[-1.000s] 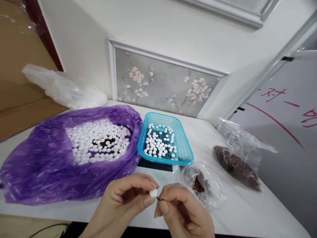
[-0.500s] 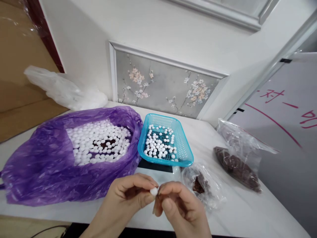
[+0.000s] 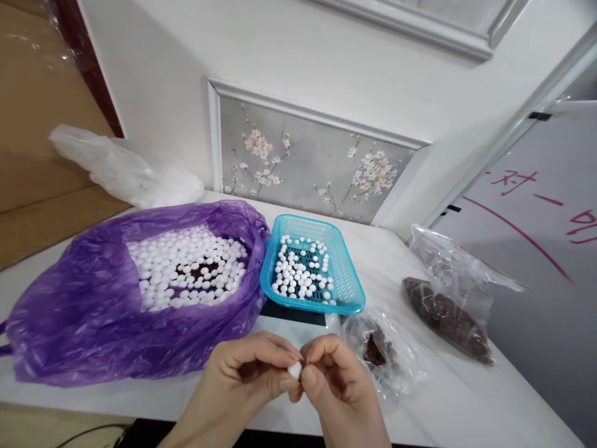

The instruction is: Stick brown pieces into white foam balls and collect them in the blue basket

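Note:
Between the fingertips of my left hand (image 3: 254,373) is a small white ball (image 3: 294,371), pinched by thumb and forefinger. My right hand (image 3: 336,379) meets it from the other side, thumb and forefinger pressed together at the ball's edge. Whether the right fingers pinch anything small is hidden. Just beyond my hands stands a blue plastic basket (image 3: 352,274) with many similar white balls (image 3: 298,274) lying in it. To its left, an opened purple plastic bag (image 3: 84,311) holds a broad heap of white balls (image 3: 163,261) with some dark brown material among them.
Right of my hands lies a crumpled clear bag (image 3: 396,361) with brown crumbly stuff. A zip bag (image 3: 448,317) of dark brown material rests farther right, near a whiteboard (image 3: 527,249). A white plastic bag (image 3: 125,171) sits behind the purple one, beside cardboard (image 3: 41,137).
My right hand has closed in leftward, its thumb and forefinger now together against the ball. The ball has shifted slightly down and right in my left fingers.

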{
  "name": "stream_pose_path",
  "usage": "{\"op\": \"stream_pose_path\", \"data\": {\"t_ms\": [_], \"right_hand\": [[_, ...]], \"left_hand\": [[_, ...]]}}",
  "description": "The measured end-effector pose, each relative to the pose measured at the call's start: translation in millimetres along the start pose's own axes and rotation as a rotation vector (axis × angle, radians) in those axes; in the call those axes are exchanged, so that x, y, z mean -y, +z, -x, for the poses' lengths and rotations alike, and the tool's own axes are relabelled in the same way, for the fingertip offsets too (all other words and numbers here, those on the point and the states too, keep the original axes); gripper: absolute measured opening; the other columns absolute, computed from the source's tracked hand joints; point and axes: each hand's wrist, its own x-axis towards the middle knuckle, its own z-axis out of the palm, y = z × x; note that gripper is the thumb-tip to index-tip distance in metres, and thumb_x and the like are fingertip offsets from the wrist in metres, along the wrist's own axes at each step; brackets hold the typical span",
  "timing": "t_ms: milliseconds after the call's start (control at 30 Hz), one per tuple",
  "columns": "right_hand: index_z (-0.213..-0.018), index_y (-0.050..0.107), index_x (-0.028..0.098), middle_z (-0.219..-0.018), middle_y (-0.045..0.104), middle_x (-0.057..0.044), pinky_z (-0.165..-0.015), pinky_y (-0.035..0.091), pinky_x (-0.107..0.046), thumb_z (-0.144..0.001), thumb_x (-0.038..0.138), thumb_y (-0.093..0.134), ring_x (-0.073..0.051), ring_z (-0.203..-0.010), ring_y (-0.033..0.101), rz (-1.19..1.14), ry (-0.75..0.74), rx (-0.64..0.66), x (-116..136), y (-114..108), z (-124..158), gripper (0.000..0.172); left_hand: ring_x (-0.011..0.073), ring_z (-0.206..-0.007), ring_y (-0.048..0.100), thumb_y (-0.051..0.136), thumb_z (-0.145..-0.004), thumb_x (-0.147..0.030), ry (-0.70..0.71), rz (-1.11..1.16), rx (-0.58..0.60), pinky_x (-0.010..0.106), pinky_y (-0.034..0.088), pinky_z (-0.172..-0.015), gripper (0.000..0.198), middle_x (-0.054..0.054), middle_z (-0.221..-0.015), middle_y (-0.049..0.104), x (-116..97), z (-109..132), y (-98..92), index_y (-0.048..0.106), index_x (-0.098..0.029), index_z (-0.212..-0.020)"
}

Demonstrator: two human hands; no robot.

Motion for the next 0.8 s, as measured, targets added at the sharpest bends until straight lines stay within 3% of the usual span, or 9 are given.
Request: {"op": "stream_pose_path", "data": {"t_ms": [200, 400, 533, 667, 733, 800], "right_hand": [[-0.074, 0.062, 0.019, -0.066, 0.063, 0.003, -0.056, 0.048, -0.021, -0.075, 0.029, 0.078, -0.01, -0.056, 0.059, 0.03, 0.03, -0.002, 1, 0, 0, 0.019], [-0.075, 0.057, 0.019, -0.064, 0.06, 0.004, -0.056, 0.047, -0.021, -0.078, 0.033, 0.075, -0.009, -0.055, 0.056, 0.092, 0.057, 0.015, -2, -4, -5, 0.023], [-0.081, 0.059, 0.019, -0.066, 0.059, 0.004, -0.056, 0.046, -0.021, -0.081, 0.036, 0.071, -0.009, -0.056, 0.056, 0.214, -0.008, -0.011, 6, -9, -6, 0.021], [-0.091, 0.061, 0.022, -0.068, 0.063, 0.001, -0.055, 0.048, -0.025, -0.09, 0.038, 0.058, -0.013, -0.057, 0.057, 0.506, -0.215, -0.196, 26, -23, 1, 0.017], [-0.094, 0.062, 0.023, -0.075, 0.067, -0.002, -0.06, 0.05, -0.028, -0.09, 0.039, 0.055, -0.016, -0.062, 0.06, 0.739, -0.256, -0.333, 35, -39, 4, 0.018], [-0.094, 0.064, 0.023, -0.082, 0.071, -0.005, -0.068, 0.052, -0.034, -0.088, 0.04, 0.053, -0.021, -0.069, 0.067, 1.065, -0.221, -0.46, 43, -61, 4, 0.021]], "left_hand": [[0.0138, -0.063, 0.066, 0.075, -0.072, -0.006, 0.018, -0.012, 0.032, 0.029, 0.054, -0.063, 0.02, 0.001, -0.079, 0.071, 0, -2, -1.8, 0.079, -0.025, -0.075], [0.013, -0.058, 0.065, 0.077, -0.07, -0.01, 0.011, -0.035, -0.015, 0.027, 0.055, -0.059, 0.012, 0.001, -0.078, 0.072, 7, -4, -1.6, 0.078, -0.022, -0.072], [0.0164, -0.064, 0.067, 0.076, -0.072, -0.017, 0.039, -0.208, -0.058, 0.027, 0.055, -0.063, 0.002, 0.002, -0.074, 0.074, 1, -16, 6.0, 0.076, -0.02, -0.071], [0.0219, -0.084, 0.068, 0.068, -0.079, -0.024, 0.213, -0.567, -0.195, 0.033, 0.054, -0.08, 0.012, 0.005, -0.089, 0.077, -15, -57, 14.4, 0.075, -0.02, -0.087], [0.0249, -0.102, 0.065, 0.065, -0.08, -0.022, 0.256, -0.606, -0.205, 0.038, 0.05, -0.093, 0.027, 0.006, -0.11, 0.074, -22, -74, 16.1, 0.072, -0.021, -0.106], [0.0271, -0.113, 0.06, 0.065, -0.08, -0.022, 0.256, -0.596, -0.177, 0.041, 0.045, -0.1, 0.034, 0.006, -0.123, 0.069, -22, -70, 16.9, 0.07, -0.023, -0.114]]}}
